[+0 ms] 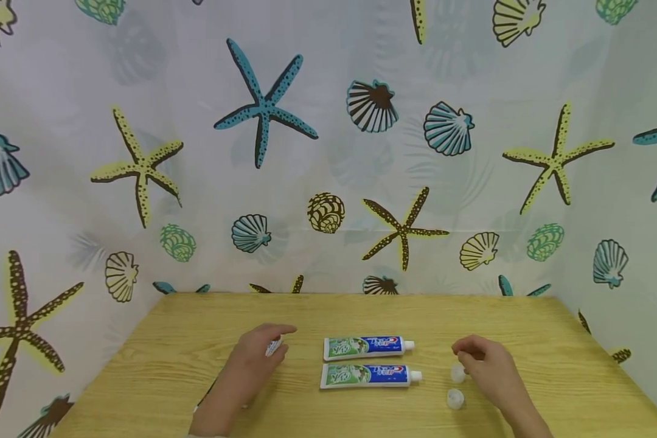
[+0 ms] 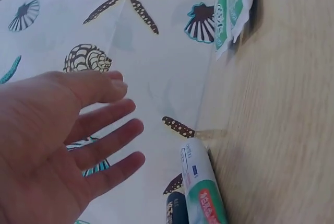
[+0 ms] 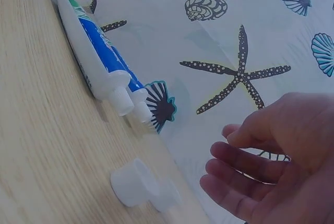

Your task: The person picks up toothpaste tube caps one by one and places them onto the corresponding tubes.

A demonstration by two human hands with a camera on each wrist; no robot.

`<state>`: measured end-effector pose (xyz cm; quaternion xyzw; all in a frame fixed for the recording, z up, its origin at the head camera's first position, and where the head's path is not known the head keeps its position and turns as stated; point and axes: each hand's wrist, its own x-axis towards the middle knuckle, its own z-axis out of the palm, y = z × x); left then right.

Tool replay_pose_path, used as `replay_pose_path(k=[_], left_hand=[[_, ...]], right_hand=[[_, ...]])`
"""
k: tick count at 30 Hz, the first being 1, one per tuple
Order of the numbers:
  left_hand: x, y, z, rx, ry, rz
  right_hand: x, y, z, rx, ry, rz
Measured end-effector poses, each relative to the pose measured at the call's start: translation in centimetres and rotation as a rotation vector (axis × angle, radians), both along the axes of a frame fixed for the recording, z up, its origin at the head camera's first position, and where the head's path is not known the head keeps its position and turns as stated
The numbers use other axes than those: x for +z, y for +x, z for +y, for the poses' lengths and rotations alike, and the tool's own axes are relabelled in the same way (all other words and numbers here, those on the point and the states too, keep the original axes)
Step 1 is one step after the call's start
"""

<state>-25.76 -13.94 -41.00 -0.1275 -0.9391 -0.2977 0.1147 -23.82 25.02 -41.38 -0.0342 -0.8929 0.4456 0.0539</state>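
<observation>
Two toothpaste tubes, a farther one and a nearer one, lie side by side in the middle of the table, white nozzles pointing right. My left hand hovers left of them, fingers spread and holding nothing. It partly hides a white-and-green tube with a red label and a dark item beside it. My right hand is held close above two small white caps, a nearer one and a farther one, its fingers loosely bent with nothing in them.
The wooden table ends at the back against a white curtain printed with starfish and shells. The same cloth closes off the left and right sides.
</observation>
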Motion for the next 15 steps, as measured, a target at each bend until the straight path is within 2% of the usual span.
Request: replay_pose_path(k=[3,7,15], left_hand=[[-0.25,0.04,-0.40,0.056,0.002,0.001],[-0.60,0.03,-0.58,0.099,-0.032,-0.005],[-0.96,-0.17,-0.94,0.160,-0.110,-0.136]], right_hand=[[-0.08,-0.01,0.16,-0.012,0.042,0.005],[-0.26,0.09,0.30,-0.002,0.094,0.002],[-0.36,0.16,0.57,0.038,0.136,-0.029]])
